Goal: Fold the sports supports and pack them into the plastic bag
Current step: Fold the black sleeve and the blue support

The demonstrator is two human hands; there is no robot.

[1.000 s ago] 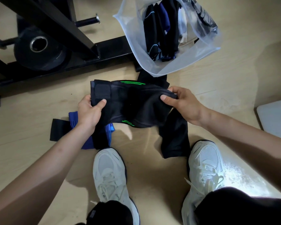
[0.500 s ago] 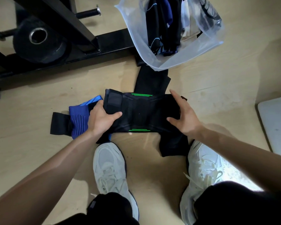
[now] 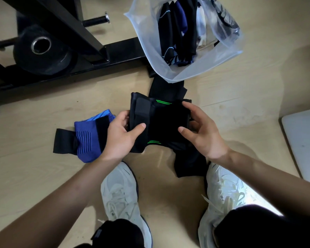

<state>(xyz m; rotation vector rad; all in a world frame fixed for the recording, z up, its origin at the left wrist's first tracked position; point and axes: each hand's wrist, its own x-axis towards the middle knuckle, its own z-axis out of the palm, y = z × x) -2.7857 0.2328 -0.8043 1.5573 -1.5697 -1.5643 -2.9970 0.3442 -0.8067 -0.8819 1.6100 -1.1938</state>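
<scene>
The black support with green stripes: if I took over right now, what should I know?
Left hand and right hand both grip the black support with green stripes, partly folded, held above the floor.
Plastic bag lies open ahead, several supports already inside.
Blue support lies on the floor to the left; another black support lies under the right hand.
Left: finish this fold, bag it, then fold and bag the others.

Plastic bag [image 3: 150, 51] top beyond frame edge

I hold a black support [image 3: 161, 122] with green stripes, folded. A blue one [image 3: 86, 138] lies left on the floor; the bag [image 3: 150, 51] gapes beyond, holding others.
</scene>
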